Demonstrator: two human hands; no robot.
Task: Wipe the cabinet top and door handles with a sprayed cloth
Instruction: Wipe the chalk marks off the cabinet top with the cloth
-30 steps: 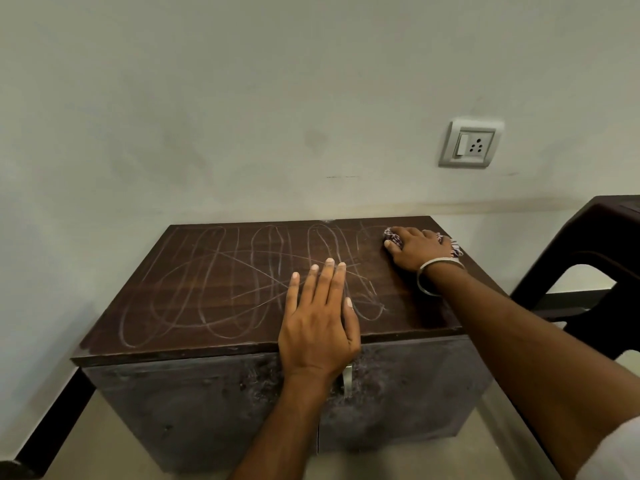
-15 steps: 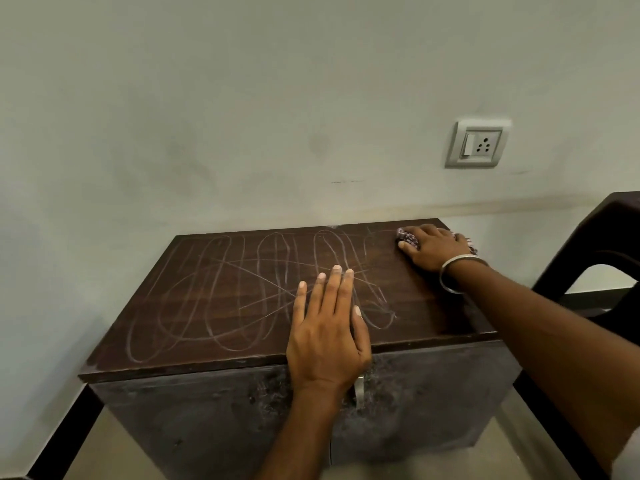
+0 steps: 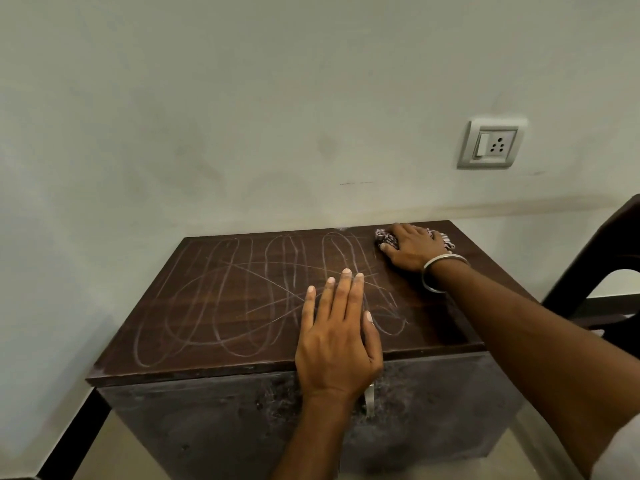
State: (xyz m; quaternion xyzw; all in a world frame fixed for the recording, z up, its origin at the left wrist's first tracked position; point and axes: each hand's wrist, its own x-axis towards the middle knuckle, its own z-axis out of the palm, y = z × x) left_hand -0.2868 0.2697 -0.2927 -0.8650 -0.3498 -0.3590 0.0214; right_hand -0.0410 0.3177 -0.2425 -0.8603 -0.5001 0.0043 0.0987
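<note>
A low dark cabinet [image 3: 311, 427] stands against a pale wall [image 3: 242, 116]. Its top [image 3: 214, 306] is brown wood grain, marked over the left and middle with pale looping scribbles [image 3: 242, 296]; the strip along the right side shows none. The left hand [image 3: 337, 337] lies flat, palm down, on the near middle of the top, fingers straight and close together, pointing to the far edge, holding nothing; the heel of the hand overhangs the near edge. The right hand [image 3: 410, 245] is at the far right corner of the top, fingers curled down onto a bunched patterned cloth [image 3: 384, 237], pressing it against the surface; cloth shows on both sides of the hand. A metal bangle [image 3: 441, 271] sits on the right wrist. The cabinet front is dull and smeared. One pale metal handle [image 3: 370, 400] is partly visible just below the near edge, beside the left wrist; the rest is hidden by the hand. A switch and socket plate [image 3: 490, 143] is fixed to the wall above the far right corner. A dark chair [image 3: 606, 258] stands at the right, near the cabinet.
</note>
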